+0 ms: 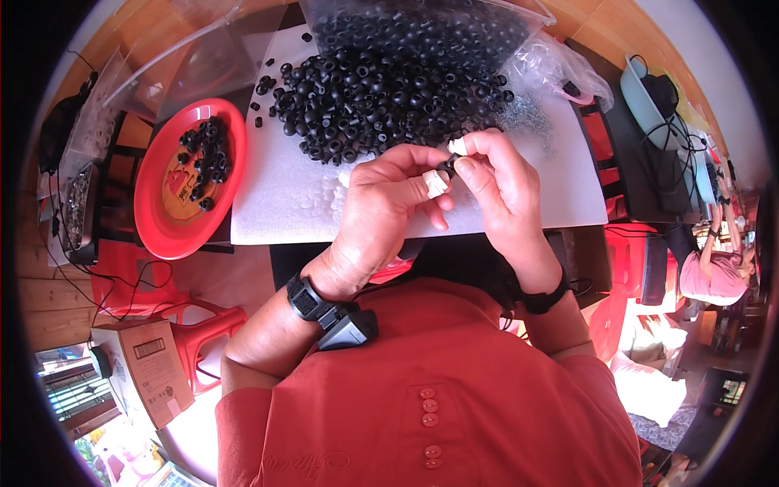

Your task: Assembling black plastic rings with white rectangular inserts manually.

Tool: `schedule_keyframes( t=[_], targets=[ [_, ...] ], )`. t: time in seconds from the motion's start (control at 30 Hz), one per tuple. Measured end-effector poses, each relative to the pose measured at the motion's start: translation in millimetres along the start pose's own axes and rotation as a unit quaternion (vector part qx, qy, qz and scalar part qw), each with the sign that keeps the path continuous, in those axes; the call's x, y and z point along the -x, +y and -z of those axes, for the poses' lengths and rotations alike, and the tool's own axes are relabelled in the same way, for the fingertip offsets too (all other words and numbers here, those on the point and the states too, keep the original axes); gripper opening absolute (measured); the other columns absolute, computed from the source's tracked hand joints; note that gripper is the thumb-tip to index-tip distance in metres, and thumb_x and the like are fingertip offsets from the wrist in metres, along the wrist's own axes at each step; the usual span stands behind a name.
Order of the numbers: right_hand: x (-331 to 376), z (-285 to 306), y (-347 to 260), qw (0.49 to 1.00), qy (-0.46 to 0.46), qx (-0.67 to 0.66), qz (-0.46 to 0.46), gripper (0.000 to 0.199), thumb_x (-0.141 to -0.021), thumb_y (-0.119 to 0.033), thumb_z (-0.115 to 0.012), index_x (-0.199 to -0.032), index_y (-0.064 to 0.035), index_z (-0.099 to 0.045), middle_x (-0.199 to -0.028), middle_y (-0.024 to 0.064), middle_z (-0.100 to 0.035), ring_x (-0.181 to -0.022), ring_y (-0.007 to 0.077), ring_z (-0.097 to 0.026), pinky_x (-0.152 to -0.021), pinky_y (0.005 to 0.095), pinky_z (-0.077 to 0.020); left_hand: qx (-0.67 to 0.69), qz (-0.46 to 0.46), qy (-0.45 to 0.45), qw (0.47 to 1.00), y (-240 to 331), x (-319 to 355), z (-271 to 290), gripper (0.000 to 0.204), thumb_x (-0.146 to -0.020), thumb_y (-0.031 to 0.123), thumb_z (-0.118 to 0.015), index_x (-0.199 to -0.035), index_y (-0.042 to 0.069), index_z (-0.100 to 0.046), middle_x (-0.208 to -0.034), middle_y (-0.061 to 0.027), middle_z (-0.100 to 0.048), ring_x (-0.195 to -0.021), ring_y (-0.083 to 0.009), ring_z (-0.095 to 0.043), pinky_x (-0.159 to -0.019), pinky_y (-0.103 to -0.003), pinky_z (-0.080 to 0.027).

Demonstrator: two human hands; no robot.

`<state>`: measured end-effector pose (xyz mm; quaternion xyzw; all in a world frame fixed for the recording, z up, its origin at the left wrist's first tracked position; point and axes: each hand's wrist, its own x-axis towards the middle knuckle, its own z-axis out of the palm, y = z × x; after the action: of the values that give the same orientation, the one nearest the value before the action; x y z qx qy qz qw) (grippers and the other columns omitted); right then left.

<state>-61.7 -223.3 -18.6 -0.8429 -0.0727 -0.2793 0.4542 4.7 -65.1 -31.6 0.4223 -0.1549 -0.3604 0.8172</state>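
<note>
Over the near side of a white foam sheet (280, 213), my left hand (380, 203) and my right hand (507, 191) meet, both closed at the fingertips. A small black plastic piece (445, 165) is pinched between them; the fingers cover much of it. White tape wraps my left thumb and my right index finger. Just beyond the hands spreads a large heap of black, rounded, hollow plastic pieces (357, 101). A patch of tiny silvery pieces (527, 118) lies right of the heap, too small to make out singly.
A clear plastic bin (519, 20) with more black pieces stands behind the heap. At left, a red oval tray (148, 207) holds several black pieces. A clear plastic bag (560, 69) and a pale blue basin (637, 101) with cables are at right. A cardboard box (150, 365) stands lower left; another person (714, 272) is far right.
</note>
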Motion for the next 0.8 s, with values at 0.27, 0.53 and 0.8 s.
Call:
schedule_keyframes(
  t=[0.27, 0.53, 0.8],
  targets=[
    [3.1, -9.8, 6.0, 0.998, 0.032, -0.018, 0.042, 0.009, -0.094, -0.003, -0.059, -0.103, 0.0003, -0.057, -0.088, 0.0102, -0.064, -0.077, 0.0192, -0.065, -0.068, 0.0294, -0.0509, -0.013, -0.011, 0.012, 1.000, -1.8, 0.4, 1.4, 0.021, -0.093, 0.003, -0.060, -0.111, -0.007, -0.058, -0.096, -0.0140, -0.065, -0.079, -0.0207, -0.065, -0.062, -0.030, -0.054],
    [5.3, -15.2, -2.5, 0.966, 0.025, -0.243, -0.084, 0.005, -0.095, -0.001, -0.059, -0.100, 0.0015, -0.058, -0.087, 0.0052, -0.064, -0.073, 0.0094, -0.062, -0.066, 0.0234, -0.0502, 0.012, -0.018, 0.029, 0.999, -0.4, 2.9, -2.4, 0.020, -0.093, 0.004, -0.062, -0.110, -0.007, -0.059, -0.092, -0.0124, -0.065, -0.075, -0.0181, -0.064, -0.057, -0.028, -0.053],
    [-0.8, -0.6, -9.0, 0.999, 0.013, 0.001, 0.046, 0.011, -0.089, 0.004, -0.060, -0.099, -0.0003, -0.061, -0.083, 0.0096, -0.061, -0.068, 0.0195, -0.062, -0.061, 0.0301, -0.0482, -0.001, -0.027, 0.034, 0.999, -3.6, 2.8, -2.0, 0.018, -0.092, 0.003, -0.063, -0.107, -0.006, -0.060, -0.088, -0.0097, -0.064, -0.070, -0.0142, -0.062, -0.052, -0.024, -0.051]
  ],
)
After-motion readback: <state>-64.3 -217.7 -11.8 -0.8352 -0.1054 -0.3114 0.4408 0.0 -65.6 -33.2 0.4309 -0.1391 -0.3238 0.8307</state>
